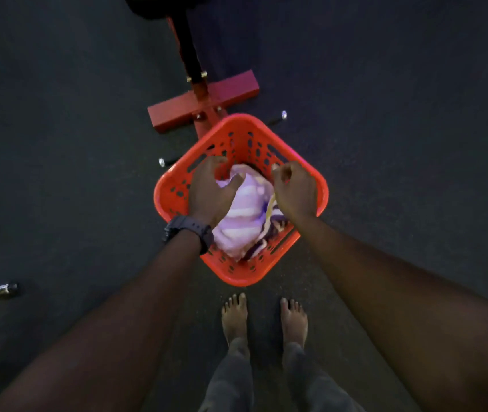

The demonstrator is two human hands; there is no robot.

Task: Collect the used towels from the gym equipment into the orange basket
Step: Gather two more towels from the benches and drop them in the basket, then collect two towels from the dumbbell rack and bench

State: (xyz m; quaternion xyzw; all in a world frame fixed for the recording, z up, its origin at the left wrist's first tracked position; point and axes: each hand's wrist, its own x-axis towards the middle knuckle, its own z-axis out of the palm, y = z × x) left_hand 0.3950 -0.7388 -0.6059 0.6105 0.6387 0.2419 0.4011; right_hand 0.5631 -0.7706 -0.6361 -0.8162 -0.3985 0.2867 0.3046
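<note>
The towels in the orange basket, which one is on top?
The pale pink striped towel is on top, under the left hand. The purple-and-yellow patterned towel only peeks out beside it.

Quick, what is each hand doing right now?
Left hand: open, fingers spread over the pale towel in the orange basket.
Right hand: closed, fingers curled; whether it grips cloth cannot be told.

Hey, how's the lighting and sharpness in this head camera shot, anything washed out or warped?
Head view: dim overall, the floor nearly black; the pale towel in the orange basket glows slightly overexposed with a purple cast; wide-angle stretch makes the forearms balloon toward the lower corners; the left hand and right hand look soft, detail smeared by low light.
</note>
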